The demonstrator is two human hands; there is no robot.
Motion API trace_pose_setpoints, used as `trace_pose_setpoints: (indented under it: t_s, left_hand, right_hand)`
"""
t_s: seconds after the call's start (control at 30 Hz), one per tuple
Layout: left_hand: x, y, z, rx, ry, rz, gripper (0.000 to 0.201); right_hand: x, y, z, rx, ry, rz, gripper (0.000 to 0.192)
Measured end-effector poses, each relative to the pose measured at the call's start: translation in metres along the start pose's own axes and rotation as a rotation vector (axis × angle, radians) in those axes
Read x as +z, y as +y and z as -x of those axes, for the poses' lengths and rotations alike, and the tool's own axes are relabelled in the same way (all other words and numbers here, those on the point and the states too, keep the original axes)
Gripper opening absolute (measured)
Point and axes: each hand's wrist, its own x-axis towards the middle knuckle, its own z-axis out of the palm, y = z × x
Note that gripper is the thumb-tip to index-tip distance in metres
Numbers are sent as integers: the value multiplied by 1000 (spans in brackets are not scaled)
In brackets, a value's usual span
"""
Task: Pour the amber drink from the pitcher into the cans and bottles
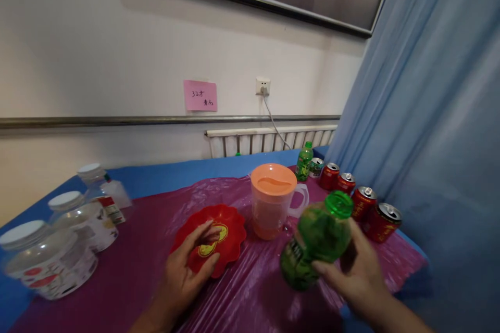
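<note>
My right hand (357, 270) grips a green plastic drink bottle (312, 247) with a green cap, tilted and held above the purple sheet. Fingers apart and empty, my left hand (191, 265) hovers over the near edge of a red scalloped plate (230, 226) with a yellow pattern. Between the two hands and a little farther back stands a clear pitcher (269, 210) with an orange lid and a handle on its right side. Whether the left fingers touch the plate, I cannot tell.
Lidded clear jars (50, 265) line the left side. Several red cans (365, 203), a green-labelled can (316, 167) and another green bottle (304, 161) stand at the right, beside a blue curtain (437, 130). Purple plastic sheeting (148, 250) covers the blue tabletop (172, 169).
</note>
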Motion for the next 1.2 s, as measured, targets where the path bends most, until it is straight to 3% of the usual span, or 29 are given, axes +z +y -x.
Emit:
trace_pose_setpoints:
  t_s: [0.13, 0.23, 0.4, 0.53, 0.8, 1.2]
  left_hand:
    - [3, -5, -4, -12, 29, -44, 48]
    - [3, -7, -8, 5, 71, -72, 44]
    - [-2, -11, -15, -45, 114, -92, 40]
    - [-7, -17, -17, -71, 161, -142, 41]
    - [-12, -20, -16, -86, 178, -157, 39]
    - [-17, -19, -15, -133, 242, -116, 41]
  right_hand:
    - [-47, 35, -31, 101, 219, 250, 54]
    - [-64, 74, -73, 162, 320, 461, 55]
    - [-58, 134, -140, 283, 332, 551, 58]
    - [-42, 163, -171, 368, 329, 602, 57]
    - [-22, 185, -190, 438, 335, 697, 63]
    - [-26, 184, -187, 369, 351, 702, 58]
